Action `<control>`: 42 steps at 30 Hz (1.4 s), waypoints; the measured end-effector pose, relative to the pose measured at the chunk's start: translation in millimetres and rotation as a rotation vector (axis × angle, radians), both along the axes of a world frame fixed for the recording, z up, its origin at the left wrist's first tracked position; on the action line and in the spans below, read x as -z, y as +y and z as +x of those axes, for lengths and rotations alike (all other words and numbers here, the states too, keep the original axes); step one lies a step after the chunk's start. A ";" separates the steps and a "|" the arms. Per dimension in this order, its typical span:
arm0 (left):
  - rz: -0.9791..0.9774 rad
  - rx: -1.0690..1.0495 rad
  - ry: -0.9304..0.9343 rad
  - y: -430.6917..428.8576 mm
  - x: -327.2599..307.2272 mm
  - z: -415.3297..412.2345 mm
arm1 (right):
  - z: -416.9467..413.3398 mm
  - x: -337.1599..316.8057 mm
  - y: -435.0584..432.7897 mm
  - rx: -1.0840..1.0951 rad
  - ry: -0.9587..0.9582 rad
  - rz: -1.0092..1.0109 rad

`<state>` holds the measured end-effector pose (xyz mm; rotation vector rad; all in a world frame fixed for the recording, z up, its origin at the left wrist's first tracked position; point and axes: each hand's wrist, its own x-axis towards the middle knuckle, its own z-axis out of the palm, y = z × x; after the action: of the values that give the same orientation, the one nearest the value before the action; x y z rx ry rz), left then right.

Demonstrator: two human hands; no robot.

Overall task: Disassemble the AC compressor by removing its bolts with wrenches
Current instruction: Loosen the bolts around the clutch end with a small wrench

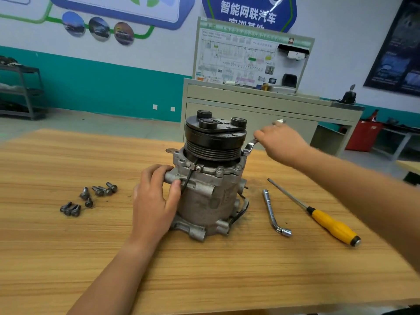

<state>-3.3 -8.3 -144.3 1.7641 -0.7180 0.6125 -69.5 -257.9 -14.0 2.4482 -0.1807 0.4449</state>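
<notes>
Steel bolts [88,198] are lying loose on the desk's [68,258] left. The left hand [154,201] is gripping the upright compressor [211,194] mid-desk. The right hand [280,144] is clenching a wrench [249,147] seated at its upper rim. An aslant pull could be slipping the wrench off, tipping the compressor.

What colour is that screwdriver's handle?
The steel-shafted screwdriver has a yellow handle, black-tipped; head view.

A vehicle training workshop: wiring-diagram teaching board [247,57] on a cabinet, car posters [97,28], parts shelf [20,92].
</notes>
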 end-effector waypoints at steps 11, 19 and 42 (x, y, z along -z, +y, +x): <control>-0.054 0.031 0.034 -2.8 1.3 1.2 | -43.9 -9.8 7.6 -0.061 -0.715 0.955; -0.084 0.097 0.013 -5.4 4.0 -4.0 | -88.2 -7.3 44.3 0.250 -0.037 0.603; -0.111 0.063 -0.014 -6.8 8.0 -3.5 | -64.8 -5.3 73.3 0.224 0.028 0.215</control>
<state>-6.8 -15.1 -152.3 1.6300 -0.7330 0.6109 -134.3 -184.6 -8.7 2.6025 -0.5087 0.3053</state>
